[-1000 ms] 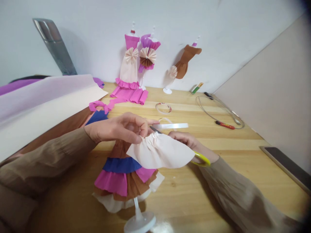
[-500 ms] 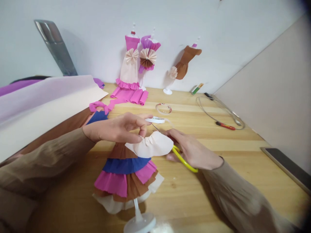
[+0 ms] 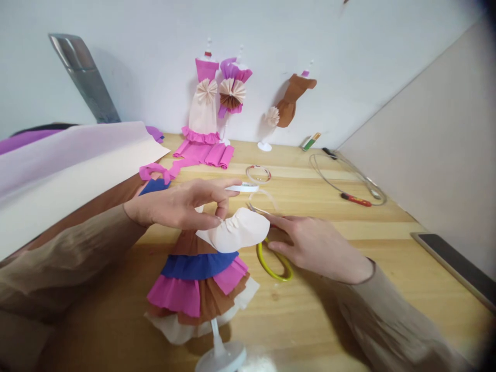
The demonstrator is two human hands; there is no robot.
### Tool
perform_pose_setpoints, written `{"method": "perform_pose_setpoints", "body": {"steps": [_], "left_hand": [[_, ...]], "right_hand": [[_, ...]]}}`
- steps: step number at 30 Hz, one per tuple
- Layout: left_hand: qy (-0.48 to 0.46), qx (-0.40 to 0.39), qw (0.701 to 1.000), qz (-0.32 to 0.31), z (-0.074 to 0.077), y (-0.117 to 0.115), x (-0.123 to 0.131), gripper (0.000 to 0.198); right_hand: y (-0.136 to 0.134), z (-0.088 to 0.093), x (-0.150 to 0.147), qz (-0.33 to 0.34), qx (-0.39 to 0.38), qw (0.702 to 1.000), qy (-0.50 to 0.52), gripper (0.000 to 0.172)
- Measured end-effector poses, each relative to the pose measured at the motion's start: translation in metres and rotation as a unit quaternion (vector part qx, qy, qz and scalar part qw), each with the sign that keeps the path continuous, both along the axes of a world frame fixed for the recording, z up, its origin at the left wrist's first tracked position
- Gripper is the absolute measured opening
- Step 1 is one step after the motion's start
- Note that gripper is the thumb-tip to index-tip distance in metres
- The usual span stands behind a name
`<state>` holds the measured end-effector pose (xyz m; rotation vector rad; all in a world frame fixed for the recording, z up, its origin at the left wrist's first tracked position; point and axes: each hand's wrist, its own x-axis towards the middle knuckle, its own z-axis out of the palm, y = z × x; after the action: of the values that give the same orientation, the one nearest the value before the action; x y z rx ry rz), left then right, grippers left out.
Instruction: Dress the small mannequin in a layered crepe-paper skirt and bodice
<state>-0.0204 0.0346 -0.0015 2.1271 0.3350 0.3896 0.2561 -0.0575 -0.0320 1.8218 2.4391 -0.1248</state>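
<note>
My left hand (image 3: pixel 189 205) pinches a gathered strip of cream crepe paper (image 3: pixel 240 230) between thumb and finger. A narrow white tape roll (image 3: pixel 243 188) also sits at its fingertips, with a pale tape end trailing to the right. My right hand (image 3: pixel 313 243) has thumb and forefinger around the middle of scissors with a yellow handle (image 3: pixel 277 278); the blades point up and left, partly behind the paper. Below the paper stands a small white dress form (image 3: pixel 220 356) wearing a tiered skirt (image 3: pixel 201 266) in brown, blue, pink and cream. Its upper part is hidden by my left hand.
Several small dressed forms (image 3: pixel 205 98) stand by the wall, with folded pink paper (image 3: pixel 209 154) before them. Large paper sheets (image 3: pixel 77 160) lie left. A clear ring (image 3: pixel 258 174), a cable (image 3: pixel 321 174), a red-handled tool (image 3: pixel 355 200) and a phone (image 3: pixel 453 261) rest on the table.
My right hand has drawn slightly right and turned flatter. The scissors' yellow loop has swung left, out from under the palm. My left hand keeps its pinch on the paper.
</note>
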Motion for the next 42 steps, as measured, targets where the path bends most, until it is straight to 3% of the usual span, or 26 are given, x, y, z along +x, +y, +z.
{"method": "perform_pose_setpoints", "body": {"steps": [3, 6, 9, 12, 16, 20, 26, 30, 37, 42], "left_hand": [[-0.008, 0.006, 1.000, -0.021, 0.001, -0.003, 0.002, 0.010], [-0.025, -0.003, 0.999, -0.047, 0.003, -0.007, 0.004, 0.013], [-0.043, -0.072, 0.993, -0.082, 0.007, -0.011, 0.007, 0.014], [-0.058, -0.162, 0.981, -0.089, 0.008, -0.013, 0.007, 0.011], [-0.078, -0.223, 0.971, -0.050, 0.008, -0.010, 0.003, 0.011], [-0.100, -0.241, 0.965, 0.035, 0.010, 0.001, -0.005, 0.014], [-0.194, -0.261, 0.943, 0.074, 0.016, 0.008, -0.012, 0.013], [-0.199, -0.246, 0.941, 0.122, 0.021, 0.008, -0.012, 0.018], [-0.190, -0.250, 0.942, 0.117, 0.017, 0.012, -0.011, 0.019], [-0.167, -0.221, 0.955, 0.102, 0.016, 0.009, -0.014, 0.013]], "right_hand": [[0.005, -0.007, 0.005, -0.054, 0.141, 0.985, 0.078, 0.031], [0.012, -0.011, 0.008, 0.002, 0.257, 0.929, 0.266, 0.035], [0.016, -0.008, 0.008, 0.112, 0.178, 0.895, 0.394, 0.036], [0.015, -0.003, 0.009, 0.140, 0.081, 0.886, 0.435, 0.029], [0.015, -0.003, 0.010, 0.106, 0.097, 0.890, 0.433, 0.026], [0.023, -0.016, 0.007, 0.102, 0.131, 0.919, 0.357, 0.028], [0.033, -0.037, -0.002, 0.077, 0.117, 0.971, 0.196, 0.033], [0.032, -0.038, -0.005, 0.080, 0.105, 0.967, 0.219, 0.031], [0.026, -0.028, -0.010, 0.091, 0.072, 0.973, 0.199, 0.032], [0.029, -0.024, -0.007, 0.015, 0.129, 0.933, 0.336, 0.025]]}}
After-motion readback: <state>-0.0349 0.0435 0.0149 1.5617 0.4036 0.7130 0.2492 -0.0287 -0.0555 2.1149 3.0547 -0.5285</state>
